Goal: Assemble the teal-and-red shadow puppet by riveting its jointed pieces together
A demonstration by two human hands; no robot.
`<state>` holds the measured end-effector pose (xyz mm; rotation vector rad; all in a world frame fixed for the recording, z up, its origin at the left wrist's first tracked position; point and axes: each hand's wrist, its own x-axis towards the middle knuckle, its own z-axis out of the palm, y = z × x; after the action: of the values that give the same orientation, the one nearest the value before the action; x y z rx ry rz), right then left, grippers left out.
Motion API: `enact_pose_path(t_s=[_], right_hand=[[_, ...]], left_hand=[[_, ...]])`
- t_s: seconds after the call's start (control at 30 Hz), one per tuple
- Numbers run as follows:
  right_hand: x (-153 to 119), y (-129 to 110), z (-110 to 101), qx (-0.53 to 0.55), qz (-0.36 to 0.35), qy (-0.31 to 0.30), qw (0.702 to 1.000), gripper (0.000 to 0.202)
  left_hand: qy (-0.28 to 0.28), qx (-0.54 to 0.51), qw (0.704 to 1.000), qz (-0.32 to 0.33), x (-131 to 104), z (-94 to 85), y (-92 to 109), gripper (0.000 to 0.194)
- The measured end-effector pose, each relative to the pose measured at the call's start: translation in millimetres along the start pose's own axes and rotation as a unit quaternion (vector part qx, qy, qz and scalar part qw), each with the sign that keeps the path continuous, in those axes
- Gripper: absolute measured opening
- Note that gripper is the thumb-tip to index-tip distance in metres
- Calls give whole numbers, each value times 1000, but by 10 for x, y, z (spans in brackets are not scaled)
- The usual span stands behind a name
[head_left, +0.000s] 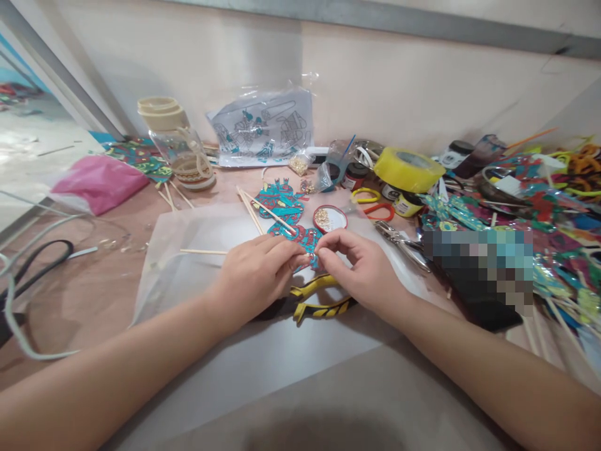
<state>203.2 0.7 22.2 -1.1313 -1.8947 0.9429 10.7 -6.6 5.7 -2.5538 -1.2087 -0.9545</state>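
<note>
My left hand [263, 266] and my right hand [359, 269] meet fingertip to fingertip, both pinched closed over a teal-and-red painted cut-out [310, 239]. Whatever small thing lies between the fingers is too small to make out. Just beyond, another teal-and-red cut-out [275, 207] lies with thin wooden sticks [252, 213] on and beside it. A round red-rimmed lid [346, 220] holds tiny gold pieces [322, 217] behind my right hand. Below both hands rest pliers with yellow-and-black handles [323, 308], partly hidden by my left hand.
A translucent sheet [188, 357] covers the table under my arms. Behind stand a clear bottle [185, 156], a bagged line drawing [263, 128] and a yellow tape roll [408, 169]. A pink bag [106, 185] lies left; a black phone [474, 294] and painted cut-outs [451, 213] crowd the right.
</note>
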Motion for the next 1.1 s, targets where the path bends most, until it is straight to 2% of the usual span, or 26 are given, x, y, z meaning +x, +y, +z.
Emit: enact_pose_path(t_s=[0.1,0.2,0.57,0.87,1.1], right_hand=[[-13,6,5,-42,-36,20,998,6],[-14,23,9,-55,-43,17,997,6],[-9,27,13,-25,-12,2,1000,8],[-25,65,23,65,20,-39,997,16],[-40,26,38,58,28,-41,997,16]], left_hand=[[-12,-18,1000,-6,-7,10,-3,24],[-15,-35,999,1,-8,5,-4,24],[-6,-39,999,2,-11,0,-15,23],[15,-50,998,25,-18,12,7,20],[33,-39,997,58,-8,-6,-1,15]])
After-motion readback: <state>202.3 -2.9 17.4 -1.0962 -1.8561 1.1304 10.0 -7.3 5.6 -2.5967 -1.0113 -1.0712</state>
